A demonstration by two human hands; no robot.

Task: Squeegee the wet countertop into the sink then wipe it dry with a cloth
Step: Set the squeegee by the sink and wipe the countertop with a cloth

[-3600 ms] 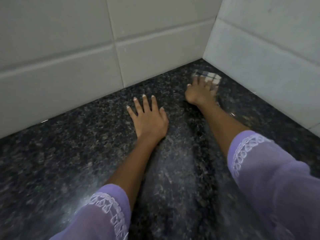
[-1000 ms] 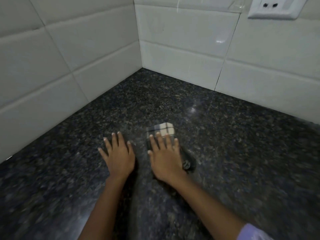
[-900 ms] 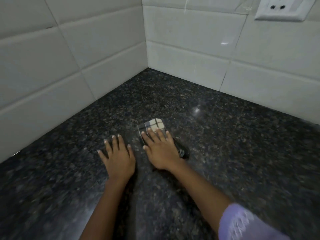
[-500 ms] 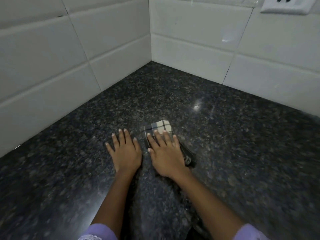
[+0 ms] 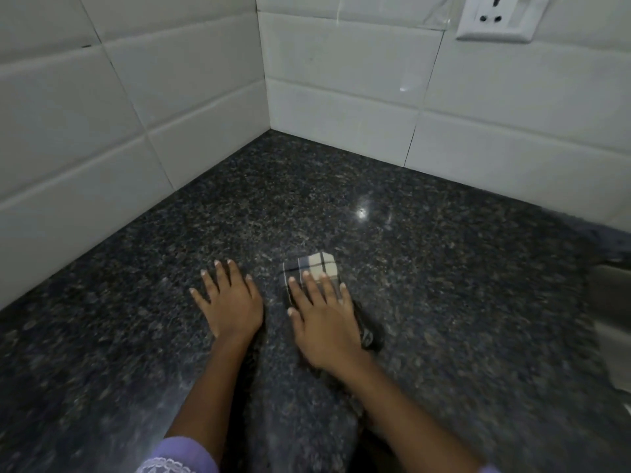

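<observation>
My right hand (image 5: 324, 322) lies flat on the folded cloth (image 5: 312, 269), fingers (image 5: 307, 285) spread, pressing and not gripping it. The cloth's long axis points toward the counter (image 5: 461, 302) back corner. My left hand (image 5: 228, 302), also open, rests just beside. Since half a second ago, the cloth has hardly shifted.

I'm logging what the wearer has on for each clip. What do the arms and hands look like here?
Both forearms are bare. The left hand and right hand wear no gloves, and no rings or watch show. A lilac sleeve with white lace trim covers the left arm from the elbow; only a lilac scrap shows on the right.
</observation>
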